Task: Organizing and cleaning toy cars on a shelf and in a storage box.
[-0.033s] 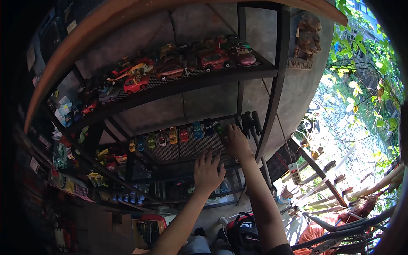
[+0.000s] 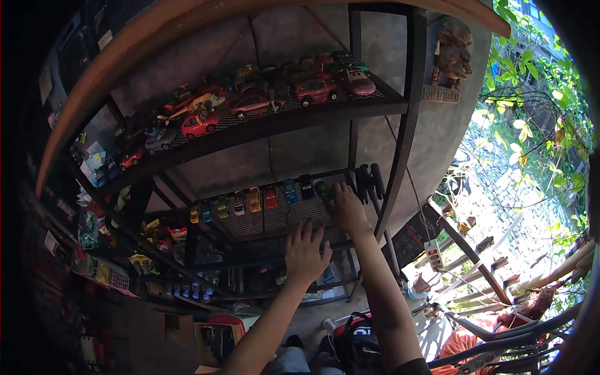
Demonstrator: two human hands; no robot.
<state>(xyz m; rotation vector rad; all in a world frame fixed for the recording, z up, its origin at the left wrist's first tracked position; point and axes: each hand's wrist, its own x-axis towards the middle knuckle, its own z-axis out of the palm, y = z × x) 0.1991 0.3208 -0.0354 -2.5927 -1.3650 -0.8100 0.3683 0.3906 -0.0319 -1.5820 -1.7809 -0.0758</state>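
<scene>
Place: toy display or storage corner, half open to outdoors; home or shop, undetermined. Evidence: 1 black metal rack (image 2: 410,81), centre of frame, toy cars (image 2: 315,89) lined up on its mesh shelves (image 2: 250,228); grey wall (image 2: 437,144) behind; 1 carved face plaque (image 2: 455,50), upper right; 1 white power strip (image 2: 432,254), lower right; sunlit foliage (image 2: 525,65), far right.

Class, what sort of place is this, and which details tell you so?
Probably a toy collector's display corner in a partly open building: many toy cars stand on dark metal shelving, a carved face plaque hangs beside it, and sunlit greenery shows at the right.
</scene>
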